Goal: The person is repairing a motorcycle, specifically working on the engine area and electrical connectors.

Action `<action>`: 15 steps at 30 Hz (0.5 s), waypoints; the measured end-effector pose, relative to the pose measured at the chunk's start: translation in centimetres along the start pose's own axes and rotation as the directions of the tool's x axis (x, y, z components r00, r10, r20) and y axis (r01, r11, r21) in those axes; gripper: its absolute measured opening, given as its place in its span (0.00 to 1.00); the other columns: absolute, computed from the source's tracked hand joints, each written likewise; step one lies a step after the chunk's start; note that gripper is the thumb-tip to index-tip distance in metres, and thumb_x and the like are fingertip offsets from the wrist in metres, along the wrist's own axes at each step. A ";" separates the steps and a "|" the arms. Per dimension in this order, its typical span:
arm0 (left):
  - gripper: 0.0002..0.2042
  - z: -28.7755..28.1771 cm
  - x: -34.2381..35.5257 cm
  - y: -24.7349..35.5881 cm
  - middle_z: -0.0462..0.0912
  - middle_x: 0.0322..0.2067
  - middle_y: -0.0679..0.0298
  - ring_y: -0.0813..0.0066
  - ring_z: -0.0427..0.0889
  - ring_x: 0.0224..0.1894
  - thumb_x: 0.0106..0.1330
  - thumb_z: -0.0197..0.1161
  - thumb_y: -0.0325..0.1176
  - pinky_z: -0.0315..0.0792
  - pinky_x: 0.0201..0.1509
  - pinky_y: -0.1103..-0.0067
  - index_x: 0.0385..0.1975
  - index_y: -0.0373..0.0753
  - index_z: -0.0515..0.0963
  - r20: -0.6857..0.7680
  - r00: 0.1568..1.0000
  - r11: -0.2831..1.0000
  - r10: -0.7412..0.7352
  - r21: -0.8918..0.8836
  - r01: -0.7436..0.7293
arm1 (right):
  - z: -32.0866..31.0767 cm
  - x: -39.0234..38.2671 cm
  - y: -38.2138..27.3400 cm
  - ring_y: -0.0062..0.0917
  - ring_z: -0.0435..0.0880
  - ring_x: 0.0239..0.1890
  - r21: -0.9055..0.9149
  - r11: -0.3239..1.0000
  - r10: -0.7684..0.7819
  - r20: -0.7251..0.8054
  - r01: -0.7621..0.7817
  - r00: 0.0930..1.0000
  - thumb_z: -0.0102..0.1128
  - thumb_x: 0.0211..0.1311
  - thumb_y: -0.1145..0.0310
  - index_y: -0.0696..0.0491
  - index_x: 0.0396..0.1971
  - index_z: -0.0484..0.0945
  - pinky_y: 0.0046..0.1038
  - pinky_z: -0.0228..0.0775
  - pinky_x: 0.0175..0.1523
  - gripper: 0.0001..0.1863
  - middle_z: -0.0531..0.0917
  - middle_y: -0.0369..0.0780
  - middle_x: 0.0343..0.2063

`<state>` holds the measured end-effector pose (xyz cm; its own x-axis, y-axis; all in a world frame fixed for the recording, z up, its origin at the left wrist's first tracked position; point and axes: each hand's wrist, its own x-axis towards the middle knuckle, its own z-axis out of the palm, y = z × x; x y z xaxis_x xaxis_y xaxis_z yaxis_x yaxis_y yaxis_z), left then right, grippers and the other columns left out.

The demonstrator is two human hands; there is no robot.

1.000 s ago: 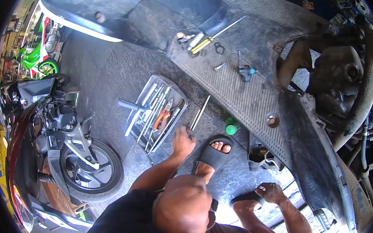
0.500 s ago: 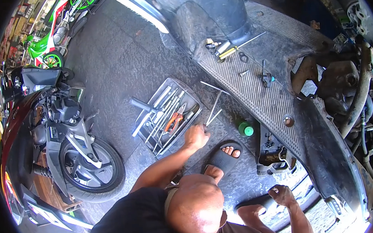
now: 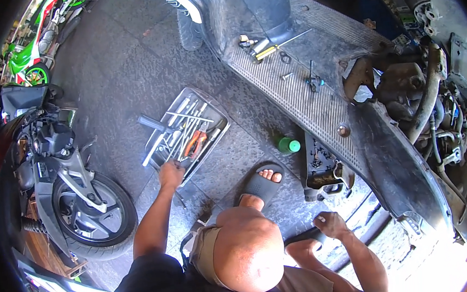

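Tool tray (image 3: 218,120) on floor, left of scooter footboard (image 3: 307,102); left hand (image 3: 171,174) at tray edge.

Left hand (image 3: 171,174) moved from floor by sandal (image 3: 259,183) over to tool tray (image 3: 215,113), now at its 6 o'clock edge. Right hand (image 3: 330,224) shifted slightly; view panned.

1. Left hand (image 3: 171,173) sits at near edge of the tool tray (image 3: 217,114); tray is packed with wrenches and pliers (image 3: 195,143), little gap between them.
2. Bare concrete floor (image 3: 113,84) left of and beyond tray: open.
3. Motorcycle front wheel (image 3: 93,212) blocks the left side.
4. Sandalled foot (image 3: 261,182) and green-capped bottle (image 3: 288,145) stand between tray and scooter floorboard (image 3: 289,92).
5. Right hand (image 3: 330,223) is close under the scooter body; tight there.
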<state>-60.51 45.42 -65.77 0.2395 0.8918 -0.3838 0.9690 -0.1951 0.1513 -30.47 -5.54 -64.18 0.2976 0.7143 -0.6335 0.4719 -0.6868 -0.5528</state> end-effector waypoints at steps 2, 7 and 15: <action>0.16 -0.2 0.1 -0.8 0.84 0.41 0.50 0.50 0.83 0.46 0.52 0.71 0.34 0.76 0.51 0.61 0.42 0.40 0.81 -0.058 0.998 1.000 0.005 -0.003 -0.005 | -2.3 1.7 -6.2 0.52 0.85 0.36 0.031 0.996 0.090 -0.099 -0.087 0.991 0.61 0.63 0.54 0.53 0.33 0.84 0.48 0.77 0.44 0.16 0.86 0.51 0.31; 0.29 -0.4 -3.0 3.5 0.71 0.56 0.48 0.45 0.70 0.59 0.52 0.72 0.34 0.63 0.64 0.54 0.55 0.36 0.73 -0.410 0.903 0.991 0.129 0.032 -0.127 | -6.8 8.7 -17.2 0.47 0.85 0.27 0.269 0.963 0.134 -0.520 0.012 0.843 0.68 0.62 0.55 0.55 0.55 0.70 0.44 0.76 0.34 0.28 0.83 0.46 0.20; 0.29 2.8 -9.4 15.9 0.74 0.51 0.48 0.46 0.77 0.53 0.56 0.74 0.37 0.74 0.56 0.62 0.59 0.38 0.74 -0.235 0.735 0.611 0.636 -0.427 -0.666 | -8.5 15.4 -21.8 0.51 0.86 0.33 0.012 0.997 0.066 -0.612 -0.074 0.788 0.68 0.60 0.52 0.48 0.48 0.78 0.49 0.77 0.40 0.21 0.86 0.51 0.30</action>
<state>-47.15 32.79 -62.26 0.7785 0.6270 0.0286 0.4072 -0.5393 0.7371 -29.09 21.59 -57.31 0.7733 0.6001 -0.2046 0.4388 -0.7395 -0.5106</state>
